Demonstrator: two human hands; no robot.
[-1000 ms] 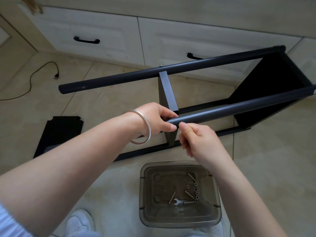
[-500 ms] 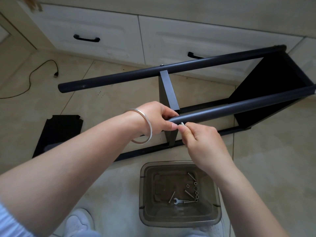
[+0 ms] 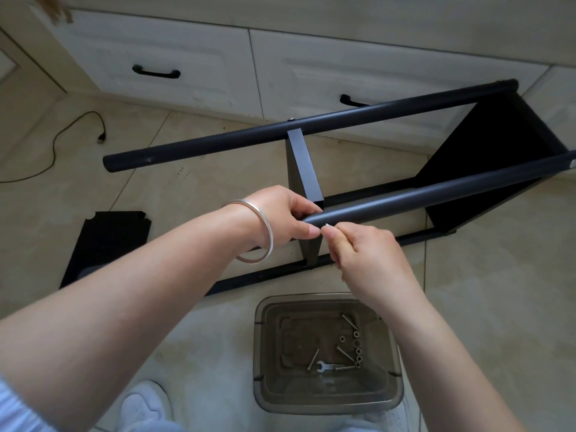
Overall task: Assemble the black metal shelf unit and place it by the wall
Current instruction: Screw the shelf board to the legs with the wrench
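Head view, left fingers (image 3: 307, 210) gripping tube (image 3: 436, 194) end (right fingers (image 3: 330, 233) touching)

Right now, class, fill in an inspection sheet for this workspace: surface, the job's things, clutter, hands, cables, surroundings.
Surface: beige tiled floor, speckled with dirt.
Job's things: black shelf frame lying on its side; near tube meets the middle crossbar; loose black panel flat on the floor.
Clutter: clear plastic bin holding bolts, nuts and a small wrench.
Hands: left hand grips the near tube's end; right hand pinches a small silver fastener at the tube.
Cables: black cord on the floor, plug end loose.
Surroundings: white cabinet drawers with black handles.
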